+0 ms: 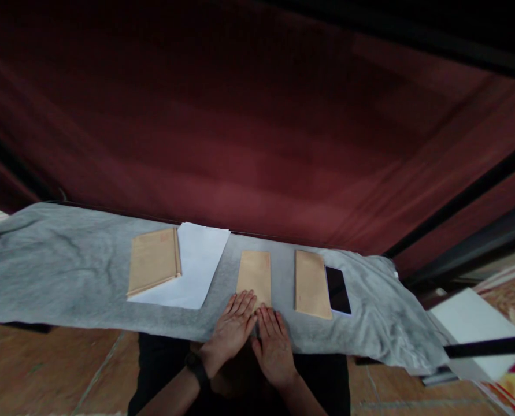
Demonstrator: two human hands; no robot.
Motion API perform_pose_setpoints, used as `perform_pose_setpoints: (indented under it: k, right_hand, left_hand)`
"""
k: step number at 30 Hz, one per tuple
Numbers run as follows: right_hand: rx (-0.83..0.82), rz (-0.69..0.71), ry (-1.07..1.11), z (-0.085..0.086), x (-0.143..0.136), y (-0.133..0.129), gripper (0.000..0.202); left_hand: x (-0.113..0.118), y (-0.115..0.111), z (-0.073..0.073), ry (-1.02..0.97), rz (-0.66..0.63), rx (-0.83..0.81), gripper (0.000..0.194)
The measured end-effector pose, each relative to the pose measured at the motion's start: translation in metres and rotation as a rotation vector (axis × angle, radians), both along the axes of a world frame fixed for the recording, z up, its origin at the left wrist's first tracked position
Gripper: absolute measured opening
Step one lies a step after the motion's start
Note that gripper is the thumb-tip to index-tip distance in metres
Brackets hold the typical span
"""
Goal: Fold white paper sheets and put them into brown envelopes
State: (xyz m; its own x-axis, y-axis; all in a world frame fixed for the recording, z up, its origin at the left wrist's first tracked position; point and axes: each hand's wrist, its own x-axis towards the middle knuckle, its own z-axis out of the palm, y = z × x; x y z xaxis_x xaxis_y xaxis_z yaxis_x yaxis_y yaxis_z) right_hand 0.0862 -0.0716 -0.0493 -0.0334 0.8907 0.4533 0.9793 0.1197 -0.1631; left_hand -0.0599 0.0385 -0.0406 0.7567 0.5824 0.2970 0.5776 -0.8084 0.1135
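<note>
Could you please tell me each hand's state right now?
Left hand: open, palm down, touching the middle envelope.
Right hand: open, palm down, at its near edge.

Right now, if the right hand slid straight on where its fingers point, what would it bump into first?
The right hand would probably meet the flat, rectangular tan paper envelope in the middle; the fingers lie at its near end, though touch is hard to judge.

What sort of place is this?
Perhaps a room in a home, though I can't be sure: a grey blanket-like cover, brown floor tiles and a phone suggest it.
</note>
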Motion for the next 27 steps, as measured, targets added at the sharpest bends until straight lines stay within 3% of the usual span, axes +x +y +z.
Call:
perform_pose_setpoints:
  k: [7, 13, 20, 27]
  right_hand:
    - [0.043, -0.008, 0.097, -0.003, -0.003, 0.003, 0.055]
    - [0.025, -0.007, 0.088, 0.004, -0.003, 0.001, 0.061]
    - [0.038, -0.01, 0.086, 0.007, -0.004, 0.001, 0.062]
    - [0.025, -0.021, 0.069, 0.007, -0.003, 0.002, 0.064]
  left_hand:
    - [0.058, 0.05, 0.001, 0.059, 0.043, -0.151, 0.057]
    - [0.091, 0.083, 0.009, 0.095, 0.097, -0.242, 0.058]
    - [0.107, 0.106, 0.008, 0.061, 0.155, -0.203, 0.058]
    - [0.098, 0.101, 0.01, 0.087, 0.131, -0.209, 0.055]
